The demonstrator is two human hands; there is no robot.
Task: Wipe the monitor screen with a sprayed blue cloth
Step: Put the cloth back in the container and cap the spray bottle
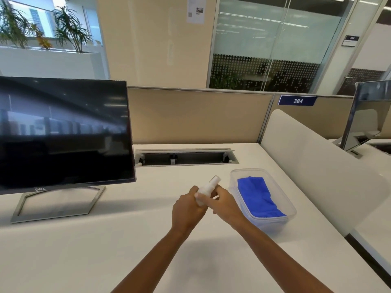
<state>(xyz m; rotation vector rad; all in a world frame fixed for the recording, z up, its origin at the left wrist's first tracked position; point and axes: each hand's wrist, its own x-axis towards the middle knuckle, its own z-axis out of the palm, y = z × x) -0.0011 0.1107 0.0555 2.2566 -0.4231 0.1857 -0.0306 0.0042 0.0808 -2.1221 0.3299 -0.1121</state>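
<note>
A dark monitor (63,132) on a silver stand sits at the left of the white desk (84,250). A folded blue cloth (257,197) lies inside a clear plastic tub (292,208) at the right. Above the desk's middle, both hands hold a small white spray bottle (208,188), tilted with its cap pointing up and right. My left hand (187,210) wraps the bottle's body. My right hand (223,200) grips it from the right, just left of the tub.
A cable slot (186,156) opens in the desk behind the hands. A beige partition (196,117) runs along the back. A white curved divider (313,157) borders the desk's right side, with a second monitor (368,115) beyond it.
</note>
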